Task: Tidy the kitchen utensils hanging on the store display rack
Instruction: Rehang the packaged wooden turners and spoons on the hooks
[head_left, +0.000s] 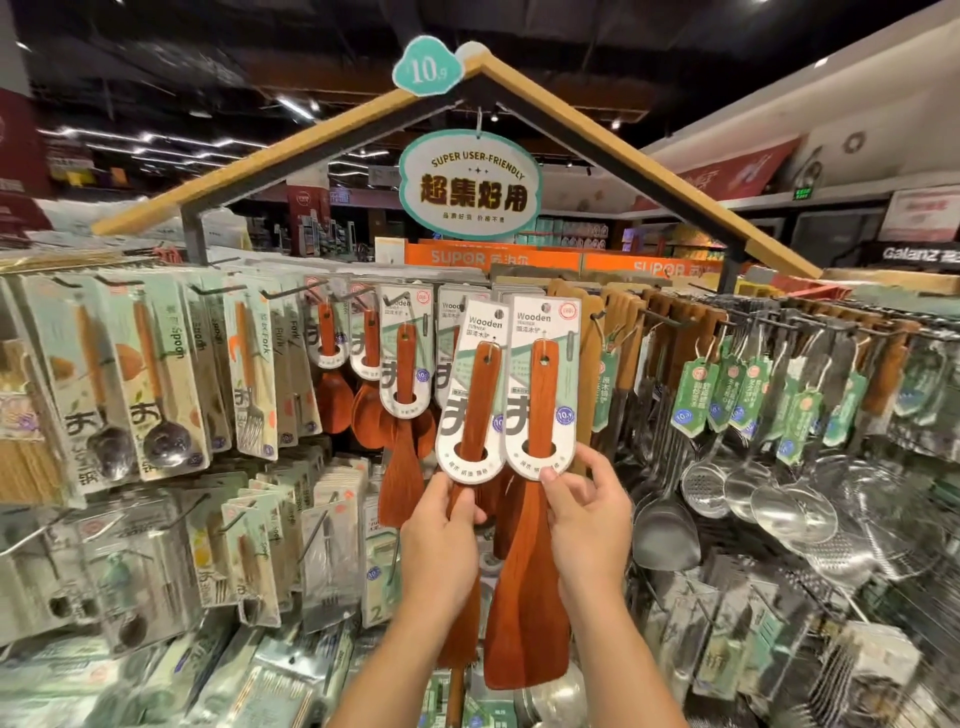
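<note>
Closest to me, both arms reach up into the display. The left hand (439, 525) has its fingers curled round the neck of the left wooden turner (470, 415), just under the card sleeve, thumb across the front. The right hand (584, 512) pinches the bottom edge of the card on the right wooden turner (524, 587), fingertips on the paper and thumb behind or beside it; the wide blade hangs free below, in front of the wrist.

Both turners are held side by side, cards touching, raised before the middle of the rack. I cannot tell whether their hanging holes sit on a peg.

They look light and stiff, solid wood with a smooth finish, so not fragile, though a little slick. The card is the weak part: thin, liable to bend or tear at the hole. I'd judge the wooden neck the safer place to hold, steering the card top onto the hook.

Behind them hang more carded turners (406, 364) and wooden spoons (332, 364); to the left carded forks and spoons (156, 384), to the right steel ladles and skimmers (748, 488). Above swings a green sign (470, 184).
</note>
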